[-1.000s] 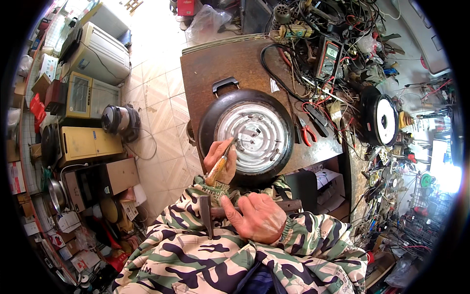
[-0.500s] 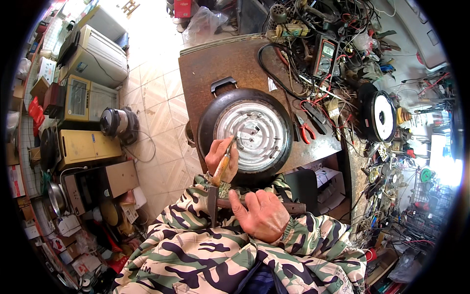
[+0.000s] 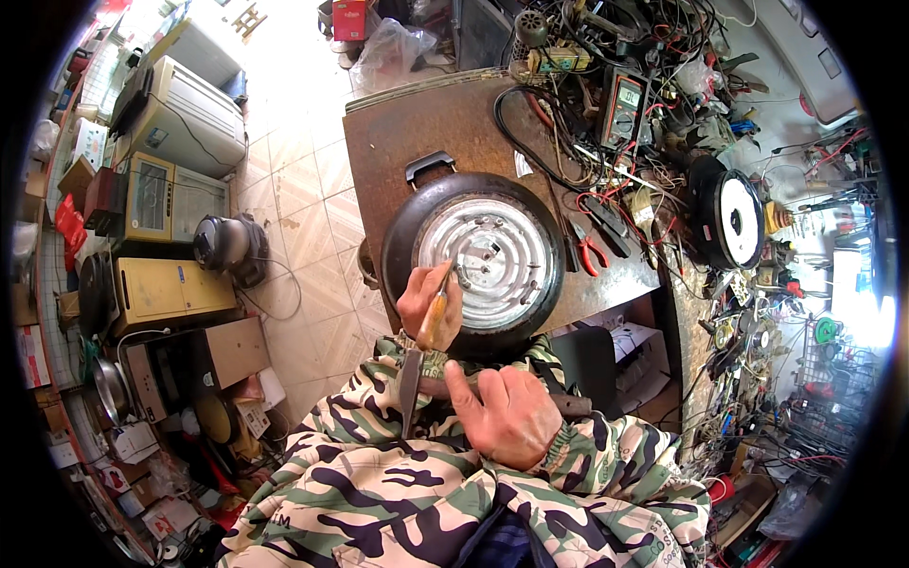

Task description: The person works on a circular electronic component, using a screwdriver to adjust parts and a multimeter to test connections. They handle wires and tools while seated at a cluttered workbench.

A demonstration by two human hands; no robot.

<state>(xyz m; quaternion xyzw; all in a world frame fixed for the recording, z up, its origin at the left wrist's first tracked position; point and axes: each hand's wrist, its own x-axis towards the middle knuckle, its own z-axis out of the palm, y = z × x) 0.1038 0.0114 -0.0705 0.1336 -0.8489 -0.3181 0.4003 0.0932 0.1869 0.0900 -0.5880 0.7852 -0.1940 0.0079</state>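
Note:
A round black pan-like appliance [image 3: 402, 270] lies upside down, its ribbed silver heating plate [image 3: 511, 289] facing up. My left hand [image 3: 421, 301] is closed around an amber-handled screwdriver [image 3: 433, 324], whose shaft slants down toward the plate; my fingers partly hide where its tip meets the metal. In my right hand [image 3: 511, 417] is a hammer [image 3: 410, 393], gripped by its dark handle. The hammer head is beside the butt of the screwdriver, near my left wrist; I cannot tell whether they touch.
On the brown worktable [image 3: 398, 133], red-handled pliers [image 3: 593, 256] lie right of the appliance. Beyond are a multimeter [image 3: 625, 109], tangled cables and a round black part with a white disc [image 3: 739, 220]. Old appliances [image 3: 175, 289] line the left side, with a pressure cooker [image 3: 227, 248] on the tiled floor.
The hammer head has shifted slightly left and tilted a little beside the screwdriver's butt. My left hand and the screwdriver stay almost in place.

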